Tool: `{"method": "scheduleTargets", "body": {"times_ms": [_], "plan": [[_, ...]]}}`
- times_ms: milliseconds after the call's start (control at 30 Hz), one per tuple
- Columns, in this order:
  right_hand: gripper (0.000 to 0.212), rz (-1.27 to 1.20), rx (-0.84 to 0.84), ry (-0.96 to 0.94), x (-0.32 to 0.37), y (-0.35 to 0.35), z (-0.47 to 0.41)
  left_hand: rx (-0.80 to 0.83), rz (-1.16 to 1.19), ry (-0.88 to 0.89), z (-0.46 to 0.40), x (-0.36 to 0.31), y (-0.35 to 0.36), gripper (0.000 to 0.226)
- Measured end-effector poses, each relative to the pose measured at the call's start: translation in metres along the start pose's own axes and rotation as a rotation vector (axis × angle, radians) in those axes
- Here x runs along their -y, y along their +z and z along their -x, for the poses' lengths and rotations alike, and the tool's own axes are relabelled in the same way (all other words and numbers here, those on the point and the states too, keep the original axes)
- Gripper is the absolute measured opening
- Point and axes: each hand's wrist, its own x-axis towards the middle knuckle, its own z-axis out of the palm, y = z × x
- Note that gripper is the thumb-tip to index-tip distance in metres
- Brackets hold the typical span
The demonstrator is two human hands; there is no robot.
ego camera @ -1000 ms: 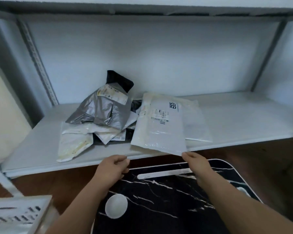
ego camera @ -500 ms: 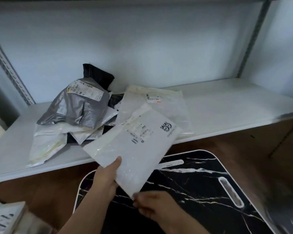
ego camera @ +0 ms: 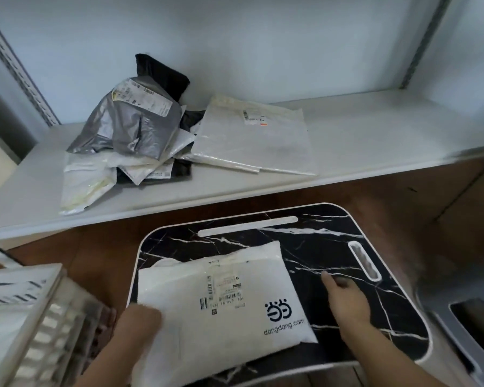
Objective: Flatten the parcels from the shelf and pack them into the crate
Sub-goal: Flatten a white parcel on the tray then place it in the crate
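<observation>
Your left hand [ego camera: 140,319] grips the white dangdang parcel [ego camera: 224,303] on the marbled tray [ego camera: 347,227]; your right hand [ego camera: 344,297] rests relaxed beside it.

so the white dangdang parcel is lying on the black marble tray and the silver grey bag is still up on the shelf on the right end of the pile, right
Not quite. The head view shows the silver grey bag on the shelf, but at the left end of the pile, with a flat white mailer to its right. The rest holds: the white dangdang parcel lies on the black marble tray.
</observation>
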Motion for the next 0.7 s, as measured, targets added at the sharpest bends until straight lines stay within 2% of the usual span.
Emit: {"method": "scheduleTargets", "body": {"times_ms": [33,67,100,133,167,233,300,333,400,567,700], "plan": [[0.056,0.162,-0.015,-0.146,0.003,0.002,0.004,-0.036,-0.009,-0.044,0.0,0.007,0.005,0.047],[0.057,0.291,-0.026,-0.292,0.008,0.005,0.008,-0.026,-0.115,-0.18,0.011,-0.004,0.005,0.053],[0.058,0.424,-0.028,-0.43,0.013,0.011,0.012,-0.173,-0.245,-0.194,0.012,-0.007,0.008,0.062],[0.06,0.553,-0.014,-0.57,0.021,0.018,0.016,-0.215,-0.403,-0.158,0.015,-0.01,0.012,0.069],[0.062,0.67,0.014,-0.695,0.028,0.026,0.019,-0.24,-0.509,-0.022,0.015,-0.012,0.021,0.072],[0.07,0.83,0.094,-0.884,0.039,0.049,0.025,-0.173,-0.65,0.248,0.017,-0.016,0.042,0.074],[0.065,0.951,0.111,-1.032,0.043,0.074,0.028,-0.083,-0.687,0.354,0.014,-0.02,0.065,0.074],[0.059,0.977,0.125,-1.073,0.042,0.088,0.028,-0.028,-0.731,0.359,0.014,-0.02,0.075,0.072],[0.053,1.001,0.157,-1.104,0.037,0.104,0.028,-0.027,-0.79,0.401,0.016,-0.016,0.091,0.064],[0.058,0.998,0.107,-1.169,0.018,0.118,0.02,-0.116,-0.83,0.491,0.015,-0.006,0.099,0.06],[0.058,0.968,0.102,-1.182,0.014,0.119,0.021,-0.086,-0.831,0.483,0.016,-0.008,0.1,0.059]]}}
